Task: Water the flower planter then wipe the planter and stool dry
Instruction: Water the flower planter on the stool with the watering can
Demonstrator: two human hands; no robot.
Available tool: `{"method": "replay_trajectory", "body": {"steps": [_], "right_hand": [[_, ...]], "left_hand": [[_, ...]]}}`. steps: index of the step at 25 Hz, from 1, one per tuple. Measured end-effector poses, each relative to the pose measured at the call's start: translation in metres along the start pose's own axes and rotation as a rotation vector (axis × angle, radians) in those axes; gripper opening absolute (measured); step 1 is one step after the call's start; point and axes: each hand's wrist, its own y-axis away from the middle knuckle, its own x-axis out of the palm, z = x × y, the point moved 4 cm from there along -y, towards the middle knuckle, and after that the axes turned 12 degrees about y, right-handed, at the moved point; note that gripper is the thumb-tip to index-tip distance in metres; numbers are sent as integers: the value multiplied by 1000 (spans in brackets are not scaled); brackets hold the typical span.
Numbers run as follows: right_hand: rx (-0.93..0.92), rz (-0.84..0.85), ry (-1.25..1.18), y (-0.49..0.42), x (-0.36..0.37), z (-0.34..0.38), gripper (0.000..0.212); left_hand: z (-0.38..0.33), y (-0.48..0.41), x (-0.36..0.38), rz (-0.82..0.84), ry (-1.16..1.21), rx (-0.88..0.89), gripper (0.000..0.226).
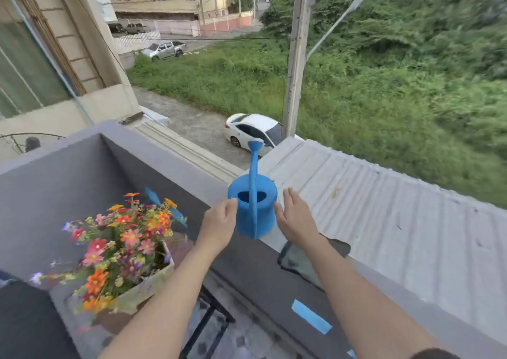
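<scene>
Stool hidden under planter, dark cloth partly behind my right arm, blue watering can upright on ledge, left hand curled at its side, possibly touching, right hand spread beside it.

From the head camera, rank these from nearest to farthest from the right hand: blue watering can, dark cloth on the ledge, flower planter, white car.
1. Blue plastic watering can, just left of the right hand.
2. Dark cloth, below on the ledge.
3. Flower planter, far left.
4. White car, down on the street.
</scene>
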Motion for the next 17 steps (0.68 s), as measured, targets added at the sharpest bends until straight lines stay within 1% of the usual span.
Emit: {"method": "replay_trajectory", "body": {"steps": [2, 4, 6, 7, 9, 11, 13, 15, 17], "right_hand": [[2, 42, 68, -1, 24, -14, 57], [-7, 136, 141, -1, 55, -28, 58], [-31, 189, 205, -7, 76, -37, 60], [-41, 198, 235, -11, 83, -40, 60], [-50, 224, 306, -16, 94, -45, 64], [-41, 211, 336, -15, 103, -48, 79], [-40, 179, 334, -16, 108, -48, 91], [-50, 168, 325, -18, 110, -49, 92], [-54, 160, 319, -18, 111, -50, 91]], "left_hand": [[5, -1, 19, 14, 118, -24, 52], [10, -1, 40, 13, 205, -21, 62], [16, -6, 56, -60, 268, -11, 67], [18, -8, 62, -106, 292, 0, 64], [20, -9, 71, -202, 345, 0, 47], [20, -7, 78, -300, 390, -7, 33], [19, -8, 83, -419, 393, 10, 32], [19, -10, 87, -525, 383, 42, 36], [19, -10, 85, -592, 362, 87, 41]]}}
